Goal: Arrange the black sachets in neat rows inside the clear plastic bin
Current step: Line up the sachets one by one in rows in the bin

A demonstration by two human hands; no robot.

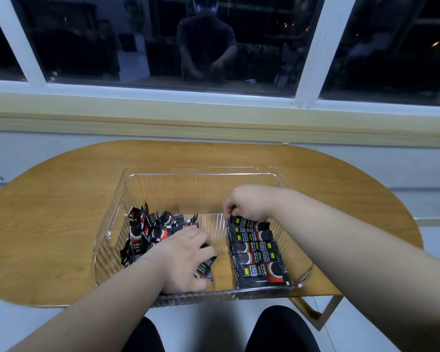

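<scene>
I sit at a rounded wooden table (61, 199) that stands against a pale wall under a yellowish window sill (137, 110). The window (264, 47) above it is dark, with a white frame and a dim reflection of a person in the glass. The clear plastic bin (127, 175) stands at the table's near edge, just in front of my knees (282, 329). On its left side lies a loose heap of black sachets (148, 229). On its right a neat row of sachets (258, 255) lies flat, side by side, from the near wall towards the far one. My left hand (186, 260) sits low in the middle of the bin beside the heap, fingers curled round a single sachet (205, 269). My right hand (247, 203) reaches the row's far end, fingertips pinching the edge of the farthest sachet (249, 223). Under the table I see pale floor and one table leg (323, 311).
</scene>
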